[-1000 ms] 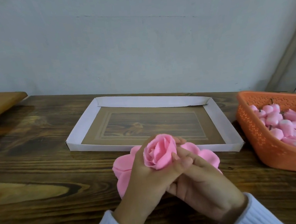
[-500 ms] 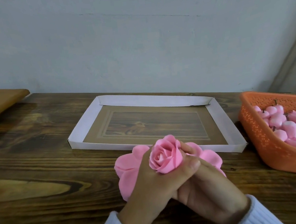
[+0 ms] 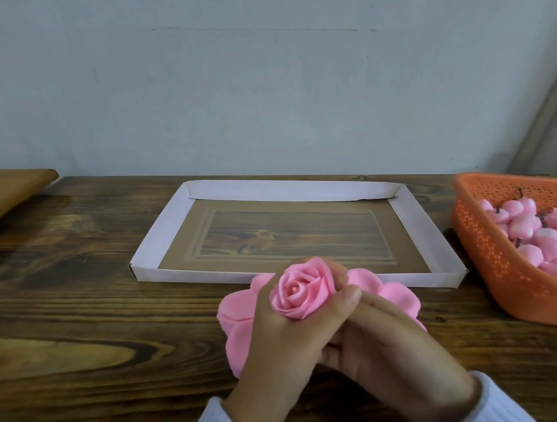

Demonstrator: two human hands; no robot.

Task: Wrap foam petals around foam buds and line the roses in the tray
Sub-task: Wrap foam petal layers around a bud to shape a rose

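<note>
— Step in hand? Wrapping, near its end by the look of it: pink rose (image 3: 300, 288) held up, petals coiled tight around the hidden bud.

— Hands? Left hand (image 3: 276, 340) clenched around the base of the rose, thumb pressed across the front. Right hand (image 3: 394, 335) tucked under and behind, fingers curled against the same base; hard to tell how much of the grip belongs to it.

— Position of the rose? Above the desk (image 3: 78, 332), over a loose pile of foam petals (image 3: 236, 312), just in front of the near wall of the tray (image 3: 188, 274).

— Tray? White-rimmed, bare, no roses lined yet.

— Supply? Orange basket (image 3: 484, 242) at the right, full of foam buds (image 3: 527, 231).

— Next move? Probably a final squeeze at the base, then a short carry forward over the near wall and an upright set-down in a corner, to start a row. Gentle pressure needed: foam likely to spring open once released.
</note>
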